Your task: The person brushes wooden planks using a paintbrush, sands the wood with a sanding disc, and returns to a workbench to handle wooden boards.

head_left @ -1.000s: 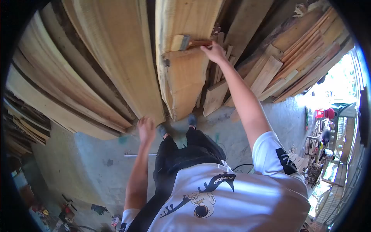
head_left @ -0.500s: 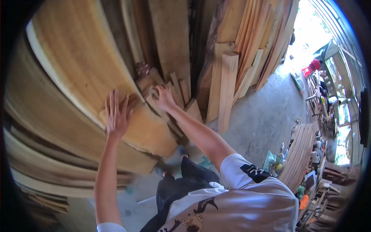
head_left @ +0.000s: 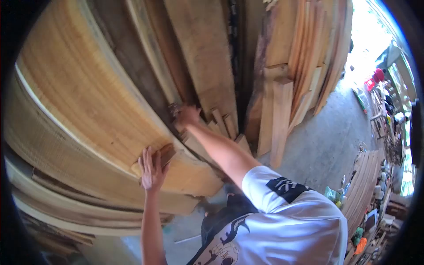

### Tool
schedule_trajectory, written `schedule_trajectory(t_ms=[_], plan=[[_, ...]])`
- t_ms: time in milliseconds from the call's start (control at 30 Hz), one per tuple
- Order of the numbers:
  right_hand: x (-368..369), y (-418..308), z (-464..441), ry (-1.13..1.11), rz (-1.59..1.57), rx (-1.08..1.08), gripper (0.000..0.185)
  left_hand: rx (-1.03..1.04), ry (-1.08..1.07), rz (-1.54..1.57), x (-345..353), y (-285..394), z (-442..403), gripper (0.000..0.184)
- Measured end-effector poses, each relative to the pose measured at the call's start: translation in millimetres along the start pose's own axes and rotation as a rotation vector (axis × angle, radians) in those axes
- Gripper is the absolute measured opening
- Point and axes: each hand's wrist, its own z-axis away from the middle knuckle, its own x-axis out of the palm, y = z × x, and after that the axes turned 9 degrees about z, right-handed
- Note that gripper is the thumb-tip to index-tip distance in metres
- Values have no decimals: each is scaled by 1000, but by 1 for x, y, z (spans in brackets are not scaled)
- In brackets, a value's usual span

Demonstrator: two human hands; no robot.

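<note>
A wide, pale wooden slab (head_left: 75, 84) leans in front of me. Low on its face, my left hand (head_left: 152, 173) presses a short wooden block (head_left: 166, 154) against it, fingers laid over the block. Beyond the slab's right edge, my right hand (head_left: 189, 115) reaches down among the boards. It is at a shiny, crumpled, clear-looking thing (head_left: 175, 108); the fingers are blurred and partly hidden, so their grip does not show. Just below that hand are several short wood offcuts (head_left: 219, 123).
More slabs (head_left: 57, 145) lean at the left. Tall boards (head_left: 203, 53) stand behind the offcuts, and a squared timber (head_left: 282, 119) stands to the right. Planks (head_left: 364, 185) lie on the concrete floor (head_left: 327, 123), beside clutter and a red object (head_left: 375, 79).
My view has shifted, and the slabs sit lower in it. My right hand has moved from the offcuts to the shiny crumpled thing. My left hand stays at the block.
</note>
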Motion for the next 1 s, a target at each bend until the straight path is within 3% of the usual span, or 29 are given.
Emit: schedule_trajectory(t_ms=[100,167,233,333,433,567,733,867,967,1000], plan=[[-19,15,6,-164,-109,-90,50,-19,-4,21,-2,4,6,62],[-22,22,5,-131,-97,-198,45,-8,0,14,1,-2,4,61],[-13,34,14,65,-130,-289,42,-7,105,-34,2,-2,-1,51],[-13,41,21,79,-59,-372,36,-56,178,-82,-9,8,-4,37],[2,45,24,202,-102,-387,33,-93,213,-145,-3,7,-2,37],[14,63,6,108,-56,-537,29,-159,172,-161,2,7,1,39],[11,69,4,171,-257,-647,23,-149,59,-70,-12,9,-7,34],[-5,75,9,60,-348,-620,26,-230,2,-12,-27,13,-20,24],[0,84,14,39,-396,-593,29,-282,226,292,-58,54,-63,25],[-13,85,23,-23,-393,-573,30,-483,105,370,-63,67,-70,29]])
